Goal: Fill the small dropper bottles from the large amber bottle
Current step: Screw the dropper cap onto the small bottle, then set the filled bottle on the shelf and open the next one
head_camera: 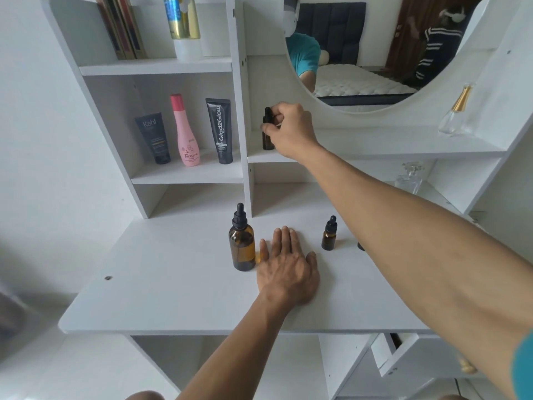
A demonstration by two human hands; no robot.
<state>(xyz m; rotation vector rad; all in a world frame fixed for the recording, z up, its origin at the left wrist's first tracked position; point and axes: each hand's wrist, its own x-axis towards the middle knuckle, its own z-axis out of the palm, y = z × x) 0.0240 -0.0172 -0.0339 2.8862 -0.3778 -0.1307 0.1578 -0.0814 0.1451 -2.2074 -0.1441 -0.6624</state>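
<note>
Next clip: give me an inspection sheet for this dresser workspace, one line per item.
Surface: white desktop, bare apart from the bottles and a flat hand.
Job's things: large amber bottle upright, dropper cap on; small dropper bottle upright to its right; another small bottle standing on the shelf under the mirror; a dark item mostly hidden behind the right forearm.
Clutter: three cosmetic tubes and bottles in the left cubby; clear perfume bottle on the right ledge.
Grippers: right hand with its grip closed on the shelf bottle; left hand flat and open on the desktop.
Cables: nothing seen.
Surroundings: round mirror reflecting a bed.
</note>
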